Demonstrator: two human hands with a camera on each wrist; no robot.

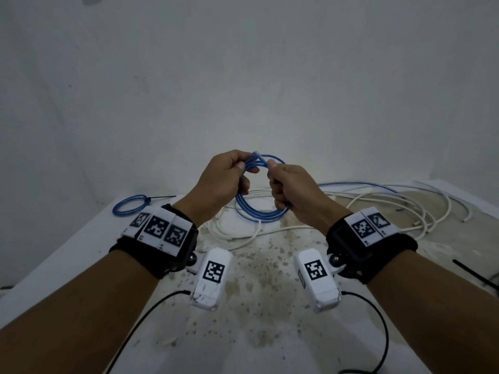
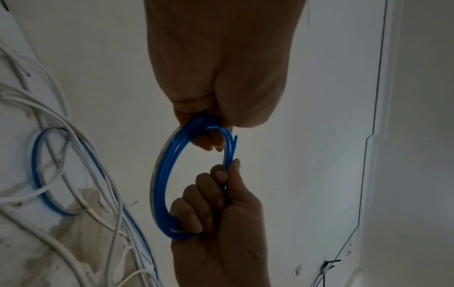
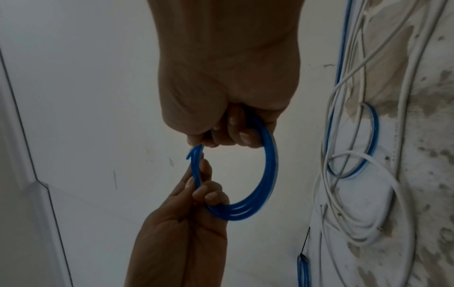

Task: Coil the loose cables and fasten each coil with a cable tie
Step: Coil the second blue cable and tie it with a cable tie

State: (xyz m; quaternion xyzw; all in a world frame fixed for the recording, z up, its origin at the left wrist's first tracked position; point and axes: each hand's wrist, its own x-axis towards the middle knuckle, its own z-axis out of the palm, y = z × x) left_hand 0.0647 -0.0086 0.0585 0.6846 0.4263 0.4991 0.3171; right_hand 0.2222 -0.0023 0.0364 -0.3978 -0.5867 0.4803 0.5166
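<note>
A blue cable coil (image 1: pixel 256 213) of several loops hangs in the air above the table, held between both hands. My left hand (image 1: pixel 229 171) grips its top left, fingers curled round the strands, with the cable's free end sticking up beside the thumb. My right hand (image 1: pixel 286 184) grips the coil's right side in a fist. In the left wrist view the blue coil (image 2: pixel 159 184) runs from my left hand (image 2: pixel 216 108) down to my right hand (image 2: pixel 216 209). The right wrist view shows the blue coil (image 3: pixel 267 174) between my right hand (image 3: pixel 228 120) and left hand (image 3: pixel 196 194).
A finished small blue coil (image 1: pixel 129 205) with a black cable tie (image 1: pixel 162 197) lies at the table's far left. Loose white cables (image 1: pixel 378 202) and a loose blue cable (image 1: pixel 359 184) sprawl across the back and right. Another black tie (image 1: pixel 472 273) lies at the right edge of the stained white table (image 1: pixel 264 306).
</note>
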